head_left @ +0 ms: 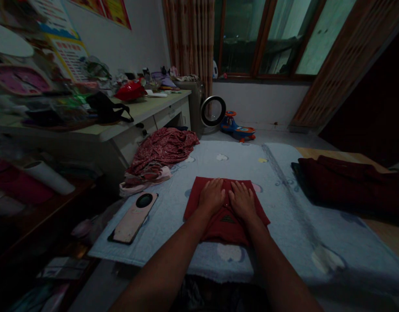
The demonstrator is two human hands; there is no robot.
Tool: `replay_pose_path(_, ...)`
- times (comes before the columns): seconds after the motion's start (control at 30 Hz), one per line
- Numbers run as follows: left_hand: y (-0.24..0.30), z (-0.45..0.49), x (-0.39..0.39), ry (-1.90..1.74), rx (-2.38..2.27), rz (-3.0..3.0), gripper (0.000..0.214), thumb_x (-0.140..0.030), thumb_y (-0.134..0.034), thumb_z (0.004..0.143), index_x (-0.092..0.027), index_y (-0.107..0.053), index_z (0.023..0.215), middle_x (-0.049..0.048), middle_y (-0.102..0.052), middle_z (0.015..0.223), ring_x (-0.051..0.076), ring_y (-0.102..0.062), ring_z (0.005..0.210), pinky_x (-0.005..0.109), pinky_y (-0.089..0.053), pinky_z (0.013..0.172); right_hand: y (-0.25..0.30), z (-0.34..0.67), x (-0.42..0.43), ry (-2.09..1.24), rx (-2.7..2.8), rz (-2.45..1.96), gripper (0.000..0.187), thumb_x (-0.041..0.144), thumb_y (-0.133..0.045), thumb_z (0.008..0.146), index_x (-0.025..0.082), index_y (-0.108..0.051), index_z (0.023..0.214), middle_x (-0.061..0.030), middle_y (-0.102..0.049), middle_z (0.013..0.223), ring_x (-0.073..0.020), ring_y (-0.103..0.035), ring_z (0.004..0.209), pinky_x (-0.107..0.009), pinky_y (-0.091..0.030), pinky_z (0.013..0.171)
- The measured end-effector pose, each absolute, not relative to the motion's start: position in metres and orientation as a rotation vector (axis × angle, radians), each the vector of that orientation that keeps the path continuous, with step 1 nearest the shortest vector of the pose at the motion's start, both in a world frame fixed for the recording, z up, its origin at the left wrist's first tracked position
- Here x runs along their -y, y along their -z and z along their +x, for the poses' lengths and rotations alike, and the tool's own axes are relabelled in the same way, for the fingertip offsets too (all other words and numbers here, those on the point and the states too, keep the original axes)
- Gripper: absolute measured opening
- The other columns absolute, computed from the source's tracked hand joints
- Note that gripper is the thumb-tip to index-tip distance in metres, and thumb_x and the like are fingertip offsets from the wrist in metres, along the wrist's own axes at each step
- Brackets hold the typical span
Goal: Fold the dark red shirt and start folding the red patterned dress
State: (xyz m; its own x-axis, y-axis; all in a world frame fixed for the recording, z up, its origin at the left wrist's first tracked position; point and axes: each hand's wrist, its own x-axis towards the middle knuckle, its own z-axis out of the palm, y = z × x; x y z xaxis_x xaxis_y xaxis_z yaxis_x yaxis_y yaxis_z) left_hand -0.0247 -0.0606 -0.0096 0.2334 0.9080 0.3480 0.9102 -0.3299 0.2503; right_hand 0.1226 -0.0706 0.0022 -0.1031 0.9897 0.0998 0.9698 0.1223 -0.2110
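Observation:
A folded red shirt lies flat on a light blue cloth with heart shapes. Its collar side faces me, and a small dark label shows near the middle. My left hand rests palm down on the shirt's left half, fingers stretched away from me. On the right half lies my right hand, also flat with its fingers out. Both hands press on the fabric, and neither grips it. The cloth under my palms is hidden.
A phone lies to the left, with a crumpled red patterned garment behind it. Dark folded clothes are stacked at the right. A cluttered desk runs along the left wall. A blue ride-on toy stands beyond the table.

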Motion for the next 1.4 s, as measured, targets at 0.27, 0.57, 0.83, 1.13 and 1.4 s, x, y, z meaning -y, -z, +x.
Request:
replay_pose_path(0.27,-0.002,-0.019,0.067,0.523,2.145,-2.372,0.053,-0.037,-0.043,0.093,-0.024,-0.044,0.144,0.0088,-0.042,0.154,0.031,-0.031,0.144,0.06,-0.02,0.117,0.001,0.124,0.069,-0.155,2.171,-1.938,0.052,0.035,-0.03,0.1,0.019,-0.041,0.148,-0.0073,-0.037,0.156,-0.0261,-0.028,0.145,-0.048,-0.017,0.117)
replay_pose_path(0.57,-0.013,-0.035,0.057,0.292,2.458,-2.603,0.072,-0.062,-0.033,0.091,-0.03,-0.021,0.155,0.0068,-0.01,0.165,0.039,0.0,0.15,0.075,-0.004,0.11,0.0,0.129,0.066,-0.211,2.15,-1.963,0.058,0.042,-0.032,0.098,0.015,-0.04,0.149,-0.0104,-0.036,0.156,-0.0261,-0.026,0.146,-0.047,-0.017,0.118)
replay_pose_path(0.83,-0.004,-0.038,0.07,0.381,2.332,-2.492,0.073,-0.065,-0.03,0.092,-0.028,-0.024,0.155,0.0074,-0.016,0.164,0.037,-0.006,0.15,0.067,-0.007,0.115,-0.001,0.138,0.067,-0.237,2.127,-2.003,0.065,0.053,-0.032,0.098,0.014,-0.039,0.149,-0.0105,-0.032,0.158,-0.0267,-0.02,0.148,-0.047,-0.015,0.118)
replay_pose_path(1.13,-0.008,-0.031,0.079,0.304,2.468,-2.238,0.08,-0.075,-0.032,0.086,-0.033,-0.025,0.154,0.0106,-0.017,0.164,0.047,-0.008,0.147,0.071,-0.016,0.11,0.003,0.141,0.067,-0.184,2.138,-2.029,0.068,0.058,-0.032,0.097,0.015,-0.038,0.15,-0.0144,-0.028,0.159,-0.0303,-0.016,0.149,-0.048,-0.016,0.118)
replay_pose_path(1.4,-0.006,-0.032,0.079,0.358,2.435,-2.259,0.079,-0.073,-0.032,0.087,-0.03,-0.027,0.154,0.0128,-0.018,0.163,0.047,-0.008,0.147,0.071,-0.016,0.11,0.009,0.156,0.073,-0.167,2.22,-1.9,0.063,0.05,-0.031,0.099,0.014,-0.039,0.15,-0.013,-0.032,0.158,-0.0272,-0.018,0.149,-0.046,-0.019,0.118)
